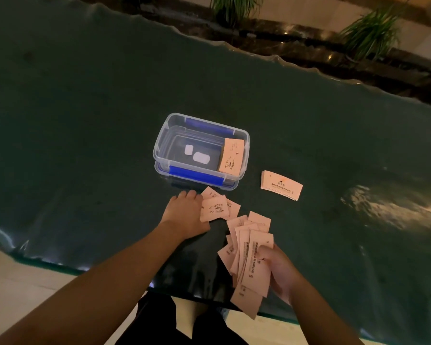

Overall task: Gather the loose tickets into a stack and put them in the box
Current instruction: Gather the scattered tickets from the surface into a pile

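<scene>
Your right grip (274, 267) is pinching a ragged fan of tickets (249, 260), thumb on top; your left grip (184, 212) is pressing flat on loose ones (215, 207) just short of the box (159, 145). They're looking thin, floppy, slippery: clamp across the middle.

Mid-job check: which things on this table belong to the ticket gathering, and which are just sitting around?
Part of the job:
- fanned tickets in the right hand
- loose tickets under the left hand
- neat stack right of the box
- clear box, one stack already inside

Just lying about:
- potted plants beyond the table
- dark table itself
</scene>
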The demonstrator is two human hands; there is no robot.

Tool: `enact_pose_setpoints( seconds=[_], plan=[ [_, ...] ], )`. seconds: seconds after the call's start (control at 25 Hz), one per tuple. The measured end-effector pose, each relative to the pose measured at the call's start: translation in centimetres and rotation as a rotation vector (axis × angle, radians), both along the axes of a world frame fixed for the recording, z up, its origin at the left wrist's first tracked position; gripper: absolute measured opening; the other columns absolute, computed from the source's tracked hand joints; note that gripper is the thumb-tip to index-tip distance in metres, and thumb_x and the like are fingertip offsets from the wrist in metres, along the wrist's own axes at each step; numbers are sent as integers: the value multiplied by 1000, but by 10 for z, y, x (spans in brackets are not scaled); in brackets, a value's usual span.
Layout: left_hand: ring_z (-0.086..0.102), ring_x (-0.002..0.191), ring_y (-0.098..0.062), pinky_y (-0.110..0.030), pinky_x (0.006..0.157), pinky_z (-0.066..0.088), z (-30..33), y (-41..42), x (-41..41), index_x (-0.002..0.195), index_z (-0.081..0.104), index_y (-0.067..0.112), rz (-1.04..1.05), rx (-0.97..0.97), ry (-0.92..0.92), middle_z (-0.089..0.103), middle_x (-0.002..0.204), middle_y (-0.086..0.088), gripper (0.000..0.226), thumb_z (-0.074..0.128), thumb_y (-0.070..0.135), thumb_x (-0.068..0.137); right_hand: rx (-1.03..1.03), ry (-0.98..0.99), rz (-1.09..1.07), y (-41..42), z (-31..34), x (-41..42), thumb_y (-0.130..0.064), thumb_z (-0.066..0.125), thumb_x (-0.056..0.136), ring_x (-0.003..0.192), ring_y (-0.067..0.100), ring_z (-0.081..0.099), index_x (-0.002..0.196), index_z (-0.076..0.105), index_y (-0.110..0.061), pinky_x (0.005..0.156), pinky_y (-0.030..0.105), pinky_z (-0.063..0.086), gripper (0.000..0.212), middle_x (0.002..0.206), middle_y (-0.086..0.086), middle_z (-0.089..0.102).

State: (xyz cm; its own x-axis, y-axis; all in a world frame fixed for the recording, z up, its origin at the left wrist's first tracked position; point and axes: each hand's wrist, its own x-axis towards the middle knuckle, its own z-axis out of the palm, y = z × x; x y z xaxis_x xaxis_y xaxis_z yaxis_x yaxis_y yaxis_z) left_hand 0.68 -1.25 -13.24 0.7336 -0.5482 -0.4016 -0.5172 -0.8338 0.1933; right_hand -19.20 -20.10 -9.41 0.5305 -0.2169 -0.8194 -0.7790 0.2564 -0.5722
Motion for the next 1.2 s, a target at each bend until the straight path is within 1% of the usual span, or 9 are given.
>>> enact_pose_setpoints(
  seconds=[0.16, 0.28, 0.36, 0.48, 0.64, 0.72, 0.92, 1.04, 1.2],
  plan=[
    [65, 99, -21, -34, 73, 52, 2, -20, -10, 125, 47, 22, 297, -3, 60, 64, 118, -3, 74, 70, 69, 73, 28, 22, -56, -7, -7, -9, -11, 49, 103, 109, 38, 71, 128, 59, -27, 85, 48, 56, 32, 117, 21, 72],
    [69, 108, -28, -34, 74, 50, -4, -33, -22, 137, 35, 20, 576, -59, 194, 65, 124, -6, 85, 70, 69, 77, 50, 17, -93, -11, -12, -13, -11, 49, 102, 108, 38, 72, 130, 59, -24, 81, 46, 56, 32, 115, 20, 72],
    [72, 102, -27, -34, 78, 59, -8, -38, -25, 138, 35, 19, 704, -118, 268, 65, 123, -7, 70, 66, 59, 89, 68, 9, -109, -14, -11, -16, -13, 49, 102, 110, 38, 70, 130, 58, -27, 81, 45, 55, 32, 118, 20, 71],
    [67, 111, -24, -42, 88, 62, -7, -38, -18, 144, 33, 27, 342, -44, 94, 63, 130, -6, 64, 69, 33, 92, 107, -14, -133, -17, -9, -16, -16, 53, 101, 114, 37, 68, 129, 57, -30, 83, 44, 55, 32, 122, 19, 68],
    [26, 152, -26, -55, 121, 25, -2, -45, 6, 156, 29, 30, -383, -10, 2, 33, 164, 0, 88, 76, 42, 83, 129, -31, -158, -22, -8, -17, -21, 60, 90, 115, 37, 67, 123, 58, -31, 85, 45, 54, 35, 124, 20, 66],
    [27, 151, -27, -55, 122, 21, -2, -51, 18, 156, 32, 28, -472, 87, -32, 35, 163, -1, 86, 73, 51, 83, 134, -30, -181, -24, -9, -18, -24, 62, 78, 116, 38, 66, 124, 57, -30, 89, 47, 55, 47, 125, 21, 66],
    [49, 132, -28, -49, 113, 37, 3, -55, 17, 137, 54, 20, -530, 194, -182, 57, 140, -5, 68, 74, 55, 82, 141, -108, -286, -14, -18, -12, -19, 60, 72, 114, 38, 71, 135, 55, -29, 86, 49, 60, 64, 126, 21, 69],
    [61, 106, -21, -39, 91, 50, 7, -48, 8, 122, 62, 24, -298, 152, 89, 68, 122, -2, 49, 70, 56, 86, 153, -146, -347, -3, -30, -4, -9, 55, 82, 116, 40, 70, 143, 51, -24, 90, 54, 61, 62, 130, 24, 67],
    [61, 91, -10, -31, 72, 48, 15, -38, -11, 104, 60, 39, 102, -172, 642, 63, 104, 11, 22, 55, 57, 93, 125, -137, -381, 14, -35, 12, 5, 42, 96, 108, 36, 73, 144, 48, -21, 78, 49, 63, 55, 128, 22, 68]
  ],
)
